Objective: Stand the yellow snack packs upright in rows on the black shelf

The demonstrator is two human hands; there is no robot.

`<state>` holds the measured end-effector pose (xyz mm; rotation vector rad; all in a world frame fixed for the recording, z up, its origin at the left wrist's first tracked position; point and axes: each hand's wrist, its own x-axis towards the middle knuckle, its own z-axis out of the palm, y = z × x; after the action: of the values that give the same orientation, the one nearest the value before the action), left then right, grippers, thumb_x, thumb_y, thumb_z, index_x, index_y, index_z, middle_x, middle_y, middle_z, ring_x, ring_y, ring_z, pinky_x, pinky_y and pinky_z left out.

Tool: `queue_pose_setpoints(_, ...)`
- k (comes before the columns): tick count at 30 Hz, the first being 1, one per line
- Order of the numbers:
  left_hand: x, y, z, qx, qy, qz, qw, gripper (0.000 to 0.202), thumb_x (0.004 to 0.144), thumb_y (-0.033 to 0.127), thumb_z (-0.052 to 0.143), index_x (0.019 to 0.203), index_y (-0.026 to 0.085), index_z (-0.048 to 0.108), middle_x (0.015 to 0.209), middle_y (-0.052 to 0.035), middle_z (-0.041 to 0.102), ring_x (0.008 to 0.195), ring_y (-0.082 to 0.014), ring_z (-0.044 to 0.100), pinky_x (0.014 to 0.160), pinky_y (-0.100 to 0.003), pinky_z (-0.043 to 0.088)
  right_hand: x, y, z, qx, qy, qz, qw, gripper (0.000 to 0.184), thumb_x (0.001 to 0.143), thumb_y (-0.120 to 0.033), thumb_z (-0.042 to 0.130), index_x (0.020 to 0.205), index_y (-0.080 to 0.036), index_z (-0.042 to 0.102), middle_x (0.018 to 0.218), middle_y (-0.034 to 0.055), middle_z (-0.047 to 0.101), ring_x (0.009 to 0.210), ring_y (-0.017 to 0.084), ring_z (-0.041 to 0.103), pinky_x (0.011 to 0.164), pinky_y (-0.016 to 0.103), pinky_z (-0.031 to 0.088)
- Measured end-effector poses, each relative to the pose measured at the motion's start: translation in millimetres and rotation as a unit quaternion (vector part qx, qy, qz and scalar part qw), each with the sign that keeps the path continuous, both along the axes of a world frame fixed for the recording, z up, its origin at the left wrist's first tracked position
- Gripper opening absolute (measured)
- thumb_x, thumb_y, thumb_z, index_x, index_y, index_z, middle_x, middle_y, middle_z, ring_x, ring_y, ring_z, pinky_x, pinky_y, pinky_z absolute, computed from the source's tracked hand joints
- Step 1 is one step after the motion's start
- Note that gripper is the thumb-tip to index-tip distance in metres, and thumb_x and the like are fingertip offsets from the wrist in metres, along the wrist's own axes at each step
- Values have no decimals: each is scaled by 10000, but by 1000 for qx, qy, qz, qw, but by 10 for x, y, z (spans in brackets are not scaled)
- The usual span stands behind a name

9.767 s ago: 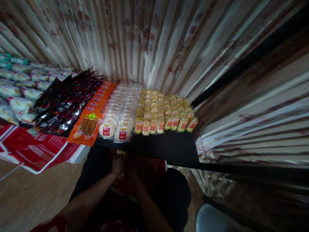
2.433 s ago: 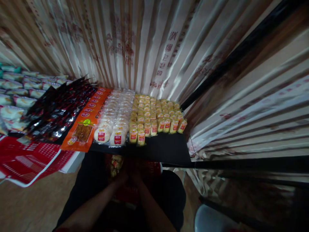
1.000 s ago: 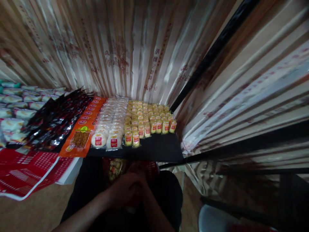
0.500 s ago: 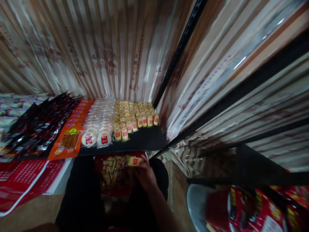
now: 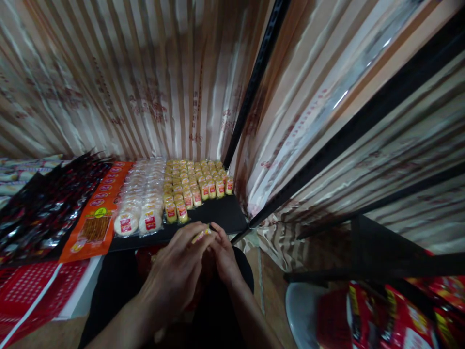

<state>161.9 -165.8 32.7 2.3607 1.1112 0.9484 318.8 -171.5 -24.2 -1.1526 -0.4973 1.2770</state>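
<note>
My left hand [image 5: 178, 271] and my right hand [image 5: 222, 252] meet at the front edge of the black shelf [image 5: 221, 218]. Between their fingertips they pinch one small yellow snack packet [image 5: 201, 235]. Just beyond the hands stand rows of small yellow packets with red labels [image 5: 192, 184]. Beside those, to the left, lie rows of round white cakes in clear wrap [image 5: 140, 203]. A red basket below my hands is mostly hidden by them.
Orange snack packs [image 5: 96, 218] and black-and-red packs [image 5: 43, 208] lie further left on the shelf. A red-and-white basket [image 5: 25, 295] sits at lower left. Striped curtains hang behind. A black rack post [image 5: 254, 82] rises at the shelf's right. Red bags [image 5: 392, 315] sit at lower right.
My hands have come up from the basket in my lap to the shelf's front edge. Both hands now pinch one yellow packet. The camera has swung right and down.
</note>
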Motion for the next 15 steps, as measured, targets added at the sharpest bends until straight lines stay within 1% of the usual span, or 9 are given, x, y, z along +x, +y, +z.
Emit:
queue_pose_setpoints(2, 119, 164, -15, 2, 31, 16, 999, 311, 876, 209, 393, 1149, 234, 542, 1159, -59, 555, 1071, -195, 522, 919, -357, 465, 89, 96, 36, 15, -38, 8, 999, 543, 641, -282, 686, 1141, -217, 485, 930, 16, 649, 737, 144, 613, 675, 276, 491)
queue_pose_setpoints(4, 256, 244, -128, 3, 51, 54, 997, 300, 867, 183, 375, 1106, 182, 556, 1069, -72, 587, 1004, -197, 549, 874, -363, 494, 178, 218, 50, 30, -78, 14, 996, 498, 616, -280, 712, 1069, -210, 517, 924, 17, 648, 758, 143, 610, 689, 271, 489)
queue_pose_setpoints(5, 323, 251, -210, 6, 51, 59, 997, 297, 865, 166, 364, 1091, 175, 557, 1054, -73, 588, 996, -191, 550, 868, -354, 499, 216, 284, 48, 40, -97, 19, 994, 470, 604, -277, 722, 1029, -208, 534, 905, 13, 650, 763, 142, 608, 697, 268, 487)
queue_pose_setpoints(8, 502, 203, -484, 31, 69, 59, 995, 354, 836, 129, 369, 1155, 153, 521, 1166, -111, 533, 1078, -211, 512, 901, -376, 484, 299, 480, 9, 74, -148, 46, 985, 389, 599, -273, 719, 955, -214, 574, 853, 4, 650, 770, 138, 601, 696, 257, 488)
queue_pose_setpoints(10, 587, 183, -644, 43, 90, 70, 993, 399, 806, 108, 377, 1179, 141, 512, 1252, -140, 479, 1148, -247, 469, 907, -404, 480, 339, 602, -39, 82, -184, 56, 978, 347, 630, -279, 687, 960, -220, 597, 847, 5, 647, 776, 140, 597, 685, 255, 492)
queue_pose_setpoints(12, 643, 215, -765, 48, 114, 72, 990, 391, 786, 91, 380, 1137, 130, 549, 1295, -157, 446, 1195, -275, 433, 930, -425, 464, 380, 717, -102, 86, -225, 52, 969, 325, 660, -281, 651, 979, -228, 613, 888, 11, 643, 793, 142, 596, 693, 259, 497)
queue_pose_setpoints(15, 682, 343, -889, 49, 144, 51, 987, 371, 782, 89, 383, 1098, 108, 576, 1305, -177, 443, 1224, -294, 411, 953, -426, 450, 439, 870, -216, 87, -262, 45, 960, 330, 675, -282, 625, 1001, -230, 622, 929, 21, 637, 818, 148, 598, 717, 267, 502)
